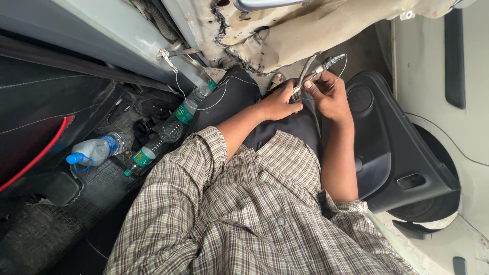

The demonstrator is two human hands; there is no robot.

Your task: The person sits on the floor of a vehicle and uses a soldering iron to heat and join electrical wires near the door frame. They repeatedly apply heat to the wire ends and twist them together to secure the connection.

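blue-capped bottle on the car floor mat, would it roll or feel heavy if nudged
The blue-capped bottle lies on its side, so it would probably roll. It looks mostly empty, likely light. The ribbed floor mat and neighbouring green-labelled bottle might check it.

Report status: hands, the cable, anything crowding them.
Left hand and right hand both grip thin grey cable with metal end fitting. Torn beige panel close above.

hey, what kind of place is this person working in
Most likely the open doorway of a car under repair. A removed dark door panel lies beside the person, a rubber floor mat holds plastic bottles, and both hands grip a cable.
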